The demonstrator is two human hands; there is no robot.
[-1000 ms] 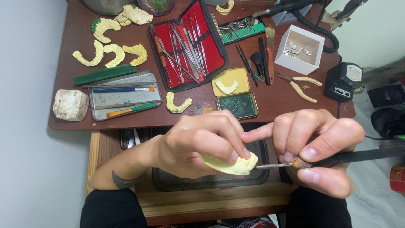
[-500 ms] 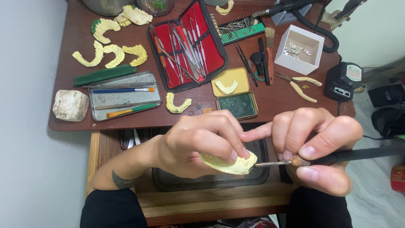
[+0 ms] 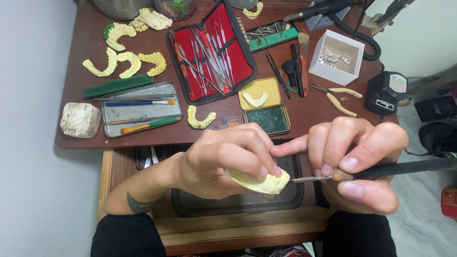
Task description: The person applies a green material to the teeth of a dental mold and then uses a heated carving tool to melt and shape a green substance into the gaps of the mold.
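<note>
Head view shows your left hand (image 3: 221, 164) curled over a pale yellow dental cast (image 3: 259, 182), its fingers (image 3: 266, 159) clamped on the top and the thumb hidden beneath, so the cast sits just under the fingertips and above the dark tray (image 3: 238, 202) in the open drawer. Judge the cast as stiff and light but brittle: the moulded teeth along its outer edge would chip if pinched or dropped, so keep your hold on the thick base and the flat back, as you have it now, and leave the tooth ridge free. To the right of those fingers the metal tip of a thin carving tool (image 3: 376, 170) points at the cast's right end, close to it; whether it touches cannot be told. Your right hand (image 3: 357, 164) holds that tool with fingers closed round its dark handle, thumb below and forefinger stretched out toward your left knuckles. The handle looks slim and smooth, so grip it near the brown collar for control. Beyond your fingers, on the brown surface (image 3: 304, 109), lie a red instrument case (image 3: 212, 52) and more yellow casts (image 3: 126, 62). Against the picture from half a second back, both hands have kept nearly the same place, and the tool tip has crept only slightly nearer the cast.
</note>
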